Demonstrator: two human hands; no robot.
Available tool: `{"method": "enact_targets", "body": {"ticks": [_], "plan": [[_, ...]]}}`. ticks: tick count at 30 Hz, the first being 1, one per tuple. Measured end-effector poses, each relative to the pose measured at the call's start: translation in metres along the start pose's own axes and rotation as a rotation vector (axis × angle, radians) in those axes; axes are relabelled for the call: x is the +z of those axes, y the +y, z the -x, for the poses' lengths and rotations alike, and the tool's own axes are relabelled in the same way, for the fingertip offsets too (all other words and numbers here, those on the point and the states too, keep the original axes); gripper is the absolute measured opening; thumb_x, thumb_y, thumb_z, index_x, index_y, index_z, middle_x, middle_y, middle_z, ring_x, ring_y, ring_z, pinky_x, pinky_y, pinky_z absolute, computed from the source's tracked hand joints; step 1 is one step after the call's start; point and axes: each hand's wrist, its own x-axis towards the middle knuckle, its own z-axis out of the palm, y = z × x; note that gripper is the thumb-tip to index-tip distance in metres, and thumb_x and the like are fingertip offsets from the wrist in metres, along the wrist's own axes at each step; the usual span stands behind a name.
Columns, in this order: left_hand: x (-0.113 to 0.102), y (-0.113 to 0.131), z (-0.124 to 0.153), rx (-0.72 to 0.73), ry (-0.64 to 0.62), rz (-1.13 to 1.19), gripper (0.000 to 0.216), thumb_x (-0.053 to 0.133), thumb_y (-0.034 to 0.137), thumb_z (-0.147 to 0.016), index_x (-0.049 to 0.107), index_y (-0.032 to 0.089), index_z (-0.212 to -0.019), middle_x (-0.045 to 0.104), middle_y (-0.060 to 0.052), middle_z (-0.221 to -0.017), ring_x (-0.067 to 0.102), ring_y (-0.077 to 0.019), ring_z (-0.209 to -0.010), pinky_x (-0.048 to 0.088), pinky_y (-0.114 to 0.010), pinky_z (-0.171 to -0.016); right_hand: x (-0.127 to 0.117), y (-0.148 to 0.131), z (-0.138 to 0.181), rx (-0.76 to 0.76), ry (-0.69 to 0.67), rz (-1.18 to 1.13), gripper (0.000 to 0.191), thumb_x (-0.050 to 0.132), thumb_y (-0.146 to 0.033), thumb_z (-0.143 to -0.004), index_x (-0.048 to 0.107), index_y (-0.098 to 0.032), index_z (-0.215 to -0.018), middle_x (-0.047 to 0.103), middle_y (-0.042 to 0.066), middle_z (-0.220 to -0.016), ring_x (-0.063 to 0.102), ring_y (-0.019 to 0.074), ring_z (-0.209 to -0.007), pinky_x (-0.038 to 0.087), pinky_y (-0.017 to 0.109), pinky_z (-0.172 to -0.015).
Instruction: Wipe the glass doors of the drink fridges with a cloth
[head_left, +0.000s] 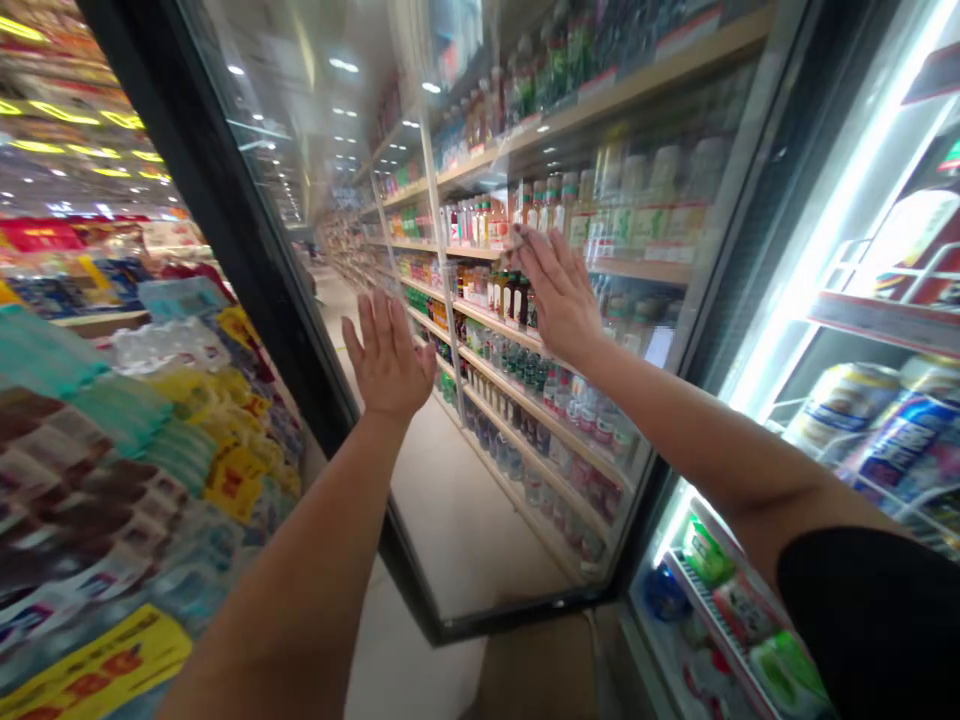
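Observation:
A glass cooler door (pixel 480 520) with a dark frame swings out in front of me. My left hand (pixel 390 360) is raised palm forward at the glass, fingers stretched out, near the frame's left side. Higher and further right, my right hand (pixel 559 295) lies flat at the glass with its fingers extended and slanting up to the left. Both palms face away from me, so any contact with the glass is partly hidden. Neither hand shows anything held. Through the pane, shelves of bottled drinks (pixel 510 295) run off into the distance, mixed with reflections.
On the right, the lit cooler holds large cans (pixel 844 405) on wire-fronted shelves and green packages (pixel 705 550) lower down. Stacked packs of goods (pixel 97 460) and a yellow sign (pixel 97 665) stand on the left. Pale floor (pixel 420 640) shows below the door.

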Motion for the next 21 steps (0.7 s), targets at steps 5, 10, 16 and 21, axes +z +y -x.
{"method": "enact_targets", "body": {"ticks": [5,10,16,21], "plan": [[-0.003,0.003,0.0,0.018,-0.007,0.124,0.079,0.039,0.054,-0.102,0.032,0.003,-0.162,0.023,-0.025,-0.171,0.004,-0.0345,-0.163,-0.006,-0.06,-0.131,0.016,-0.028,-0.009,0.134,0.14,0.062,0.063,0.022,-0.013,-0.101,0.034,-0.01,-0.163,0.032,0.013,-0.173,0.001,0.0231,-0.166,0.017,0.057,-0.133],[0.0,0.001,0.002,0.051,0.02,0.19,0.074,0.043,0.048,-0.103,0.034,0.004,-0.162,0.026,-0.023,-0.17,0.008,-0.0337,-0.163,-0.004,-0.059,-0.132,0.035,-0.079,-0.007,0.005,-0.065,0.077,0.067,0.024,-0.012,-0.1,0.032,-0.025,-0.165,0.039,0.003,-0.17,0.013,0.0199,-0.165,0.023,0.055,-0.132],[0.002,-0.002,0.004,0.071,0.05,0.24,0.073,0.044,0.048,-0.104,0.035,0.004,-0.162,0.028,-0.025,-0.169,0.012,-0.0335,-0.163,-0.004,-0.058,-0.132,0.039,-0.082,-0.012,0.308,0.196,0.097,0.064,0.024,-0.016,-0.101,0.031,-0.015,-0.165,0.031,0.012,-0.173,0.007,0.0254,-0.166,0.026,0.062,-0.129],[-0.011,0.004,0.001,0.088,0.086,0.304,0.084,0.014,0.067,-0.105,0.033,0.01,-0.164,0.028,-0.019,-0.171,0.005,-0.0286,-0.164,-0.004,-0.055,-0.131,0.054,-0.127,-0.012,0.092,-0.088,-0.018,0.061,0.022,-0.028,-0.107,0.029,-0.011,-0.165,0.03,0.009,-0.174,0.019,0.0233,-0.164,0.031,0.05,-0.13]]}}
